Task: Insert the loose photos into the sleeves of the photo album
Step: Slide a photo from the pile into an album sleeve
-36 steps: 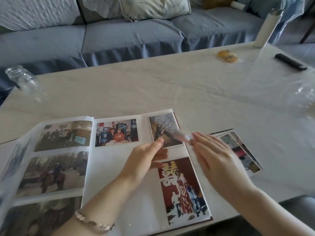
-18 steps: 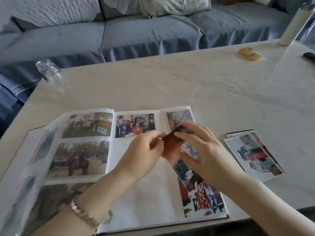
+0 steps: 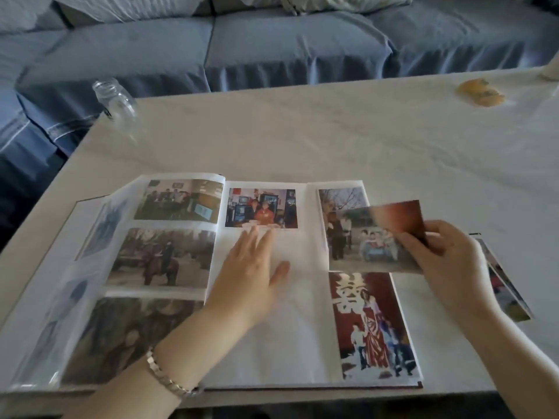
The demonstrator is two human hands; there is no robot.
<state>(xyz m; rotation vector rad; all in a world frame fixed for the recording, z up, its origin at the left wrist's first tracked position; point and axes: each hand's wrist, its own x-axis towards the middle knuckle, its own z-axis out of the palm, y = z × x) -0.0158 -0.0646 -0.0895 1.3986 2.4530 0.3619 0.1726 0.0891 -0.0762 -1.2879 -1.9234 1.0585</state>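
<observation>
Nearest you, a bracelet sits on your left wrist. The photo album lies open on the counter beneath both hands. Your left hand lies flat on a bare sleeve, fingers straight and relaxed, gripping nothing. Your right hand pinches a loose photo by its right corner, holding it over the page just left of that hand, where it overlaps a sleeved picture. A stack of loose photos lies partly hidden under your right hand and wrist. Well beyond your left hand stands a glass jar. Far beyond your right hand lies a yellow object. A blue sofa sits behind the counter.
</observation>
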